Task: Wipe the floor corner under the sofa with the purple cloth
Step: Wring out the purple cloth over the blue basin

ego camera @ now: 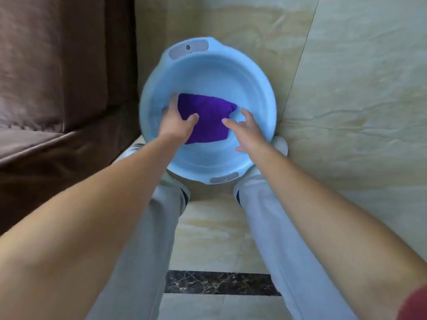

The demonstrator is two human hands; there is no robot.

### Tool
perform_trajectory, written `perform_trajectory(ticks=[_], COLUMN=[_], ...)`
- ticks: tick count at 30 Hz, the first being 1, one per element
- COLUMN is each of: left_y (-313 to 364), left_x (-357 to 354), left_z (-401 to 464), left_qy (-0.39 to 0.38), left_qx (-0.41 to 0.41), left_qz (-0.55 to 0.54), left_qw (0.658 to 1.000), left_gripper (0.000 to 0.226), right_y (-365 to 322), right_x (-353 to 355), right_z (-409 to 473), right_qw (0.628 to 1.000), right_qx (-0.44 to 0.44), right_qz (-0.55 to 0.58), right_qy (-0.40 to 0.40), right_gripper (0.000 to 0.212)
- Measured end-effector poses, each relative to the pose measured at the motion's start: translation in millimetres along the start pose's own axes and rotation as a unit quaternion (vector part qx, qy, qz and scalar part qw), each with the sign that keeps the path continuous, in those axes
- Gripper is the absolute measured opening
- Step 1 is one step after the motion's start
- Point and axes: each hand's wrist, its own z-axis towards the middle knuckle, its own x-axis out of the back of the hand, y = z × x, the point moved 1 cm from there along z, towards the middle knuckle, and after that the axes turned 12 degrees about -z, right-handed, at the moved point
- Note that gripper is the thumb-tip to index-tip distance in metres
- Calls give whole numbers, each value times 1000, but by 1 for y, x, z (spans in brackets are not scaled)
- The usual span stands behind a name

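Note:
A folded purple cloth [208,116] lies in the bottom of a round light-blue basin [254,84] on the tiled floor. My left hand [176,121] rests on the cloth's left edge, fingers curled over it and thumb pressed on its top. My right hand [248,130] hovers at the cloth's right edge with fingers spread, its fingertip touching or almost touching the fabric. The brown sofa [57,88] stands to the left of the basin; the floor corner under it is hidden.
Beige marble-look floor tiles [358,100] stretch to the right and behind the basin. A dark marble strip [219,282] crosses the floor between my legs in grey trousers [272,215]. My white shoes touch the basin's near rim.

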Motion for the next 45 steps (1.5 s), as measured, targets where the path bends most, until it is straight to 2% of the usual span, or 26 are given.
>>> perform_trajectory(ticks=[3, 6, 8, 11, 13, 15, 19, 22, 25, 29, 32, 35, 38, 40, 42, 45], left_y=[-13, -23, -27, -26, -23, -17, 24, 64, 100, 139, 162, 170, 150, 128, 105, 59], left_x=[-7, -17, -26, -36, -30, -19, 22, 51, 84, 123, 134, 138, 139, 140, 144, 158], left_z=[34, 51, 54, 46, 27, 3, -69, -125, -186, -261, -310, -356, -401, -434, -467, -510], left_qy=[20, 6, -40, -76, -84, -85, -65, -42, -44, -39, -6, 17, 79, 121, 112, 49], left_qx=[-12, 13, 29, 71, 106, 125, 139, 133, 115, 85, 57, 15, -9, 9, 35, 80], left_qz=[-51, -109, -117, -156, -207, -238, -271, -315, -371, -426, -459, -475, -502, -527, -560, -613], left_qw=[998, 994, 992, 982, 969, 959, 950, 939, 920, 900, 887, 880, 861, 841, 820, 784], left_gripper=[86, 90, 75, 38, 30, 34, 33, 30, 29, 42, 38, 32, 51, 58, 64, 67], right_y=[-6, -15, -21, -25, -28, -30, -44, -68, -95, -125, -139, -142, -143, -142, -141, -132], right_x=[-20, -34, -38, -39, -32, -22, 5, 23, 33, 41, 54, 68, 71, 63, 42, -11], right_z=[30, 52, 64, 68, 50, 22, -62, -128, -197, -285, -336, -371, -412, -436, -460, -492], right_qw=[997, 995, 997, 998, 999, 1000, 999, 999, 995, 977, 971, 973, 967, 956, 939, 907], right_qx=[26, 48, 47, 33, 27, 16, 12, 31, 45, 69, 105, 142, 211, 251, 287, 322], right_qz=[-54, -20, 7, 22, 5, 13, 40, 39, 81, 167, 134, 83, 22, -40, -103, -186], right_qy=[38, 81, 66, 38, 32, 23, 10, 0, -32, -115, -167, -164, -142, -146, -159, -196], right_gripper=[90, 85, 71, 42, 23, 12, 28, 27, 40, 56, 59, 58, 39, 28, 23, 28])
